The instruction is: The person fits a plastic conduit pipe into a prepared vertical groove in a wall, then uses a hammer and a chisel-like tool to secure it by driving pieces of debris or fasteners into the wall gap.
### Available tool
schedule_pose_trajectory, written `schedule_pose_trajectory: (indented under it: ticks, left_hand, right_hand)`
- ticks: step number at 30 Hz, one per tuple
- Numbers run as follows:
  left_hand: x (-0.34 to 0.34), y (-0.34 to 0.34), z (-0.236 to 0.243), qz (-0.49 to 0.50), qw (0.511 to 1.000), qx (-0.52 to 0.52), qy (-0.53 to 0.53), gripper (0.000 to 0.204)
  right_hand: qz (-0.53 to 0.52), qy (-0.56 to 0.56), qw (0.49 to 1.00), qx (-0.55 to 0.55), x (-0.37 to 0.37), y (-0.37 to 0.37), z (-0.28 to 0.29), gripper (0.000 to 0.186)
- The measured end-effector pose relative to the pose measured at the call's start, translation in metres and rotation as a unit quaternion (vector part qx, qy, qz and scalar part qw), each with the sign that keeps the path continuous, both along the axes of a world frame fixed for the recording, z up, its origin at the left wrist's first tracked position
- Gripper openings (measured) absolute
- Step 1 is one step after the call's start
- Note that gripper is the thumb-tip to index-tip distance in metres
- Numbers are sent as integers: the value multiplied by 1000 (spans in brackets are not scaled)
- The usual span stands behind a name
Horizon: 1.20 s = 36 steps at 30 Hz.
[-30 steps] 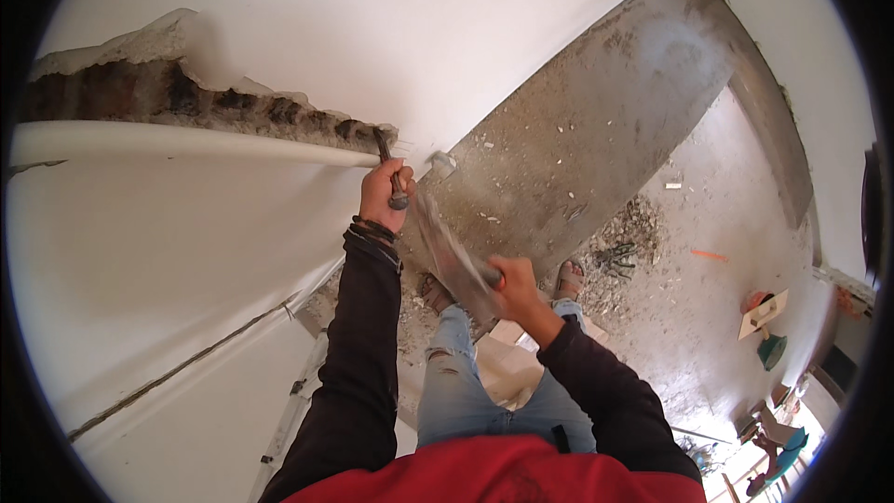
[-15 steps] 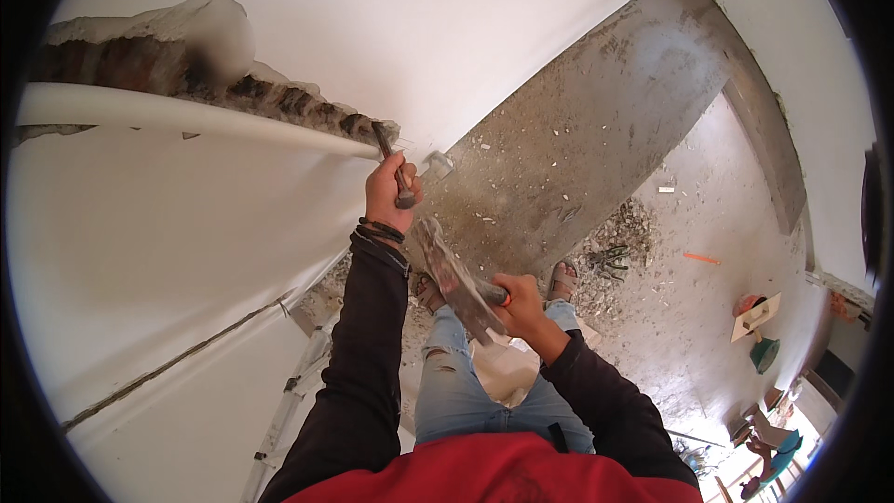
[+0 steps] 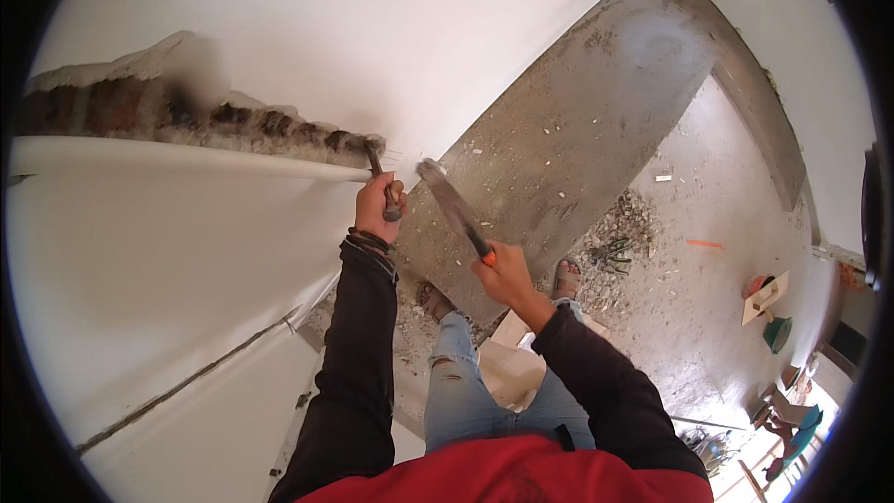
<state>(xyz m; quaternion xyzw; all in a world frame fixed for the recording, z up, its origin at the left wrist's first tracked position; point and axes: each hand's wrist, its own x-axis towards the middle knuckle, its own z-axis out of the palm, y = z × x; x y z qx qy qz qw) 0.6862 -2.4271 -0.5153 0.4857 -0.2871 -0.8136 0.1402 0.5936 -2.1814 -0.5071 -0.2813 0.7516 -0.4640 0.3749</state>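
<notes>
My left hand (image 3: 375, 208) is closed around a metal chisel (image 3: 374, 158). The chisel's tip is at the right end of a rough, broken groove (image 3: 270, 121) in the white wall, and its struck end sticks out below my fist. In my right hand (image 3: 508, 275) is a hammer (image 3: 453, 205), gripped by its dark handle with an orange-red end. The hammer's head is blurred by motion and hangs to the right of the chisel, apart from it. Exposed brick and crumbled plaster show along the groove, above a white rounded wall edge (image 3: 214, 158).
Rubble (image 3: 637, 220) lies on the floor around a dark green, finger-shaped item (image 3: 612, 256). Farther right are an orange strip (image 3: 705, 244), a plastering float (image 3: 765, 297) and a green bowl (image 3: 777, 335). A ladder (image 3: 296, 414) stands at lower left; a beige sheet (image 3: 510, 374) shows between my legs.
My right hand has swung the hammer away from my body, toward the wall and the chisel. My left hand keeps its grip on the chisel. The whole view has shifted slightly.
</notes>
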Motion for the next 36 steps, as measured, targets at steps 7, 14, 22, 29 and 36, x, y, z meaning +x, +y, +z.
schedule_pose_trajectory:
  ticks: [7, 14, 22, 29, 36]
  left_hand:
    - [-58, 42, 4, 140, 990, -26, -14, 18]
    - [-100, 39, 2, 243, 959, -79, -123, 16]
    - [-108, 32, -3, 247, 952, -96, -152, 14]
    - [-116, 29, -1, 255, 958, -96, -84, 19]
    - [-95, 23, -5, 231, 966, -74, -88, 19]
  right_hand:
    - [-156, -87, 980, -84, 7, 47, 5, 13]
    - [-226, -335, 901, -155, -20, 48, 33, 18]
    - [-236, -317, 827, -399, -57, 31, 75, 19]
    - [-228, -342, 879, -243, 13, -3, 20, 13]
    - [-128, -358, 919, -103, -14, 16, 54, 14]
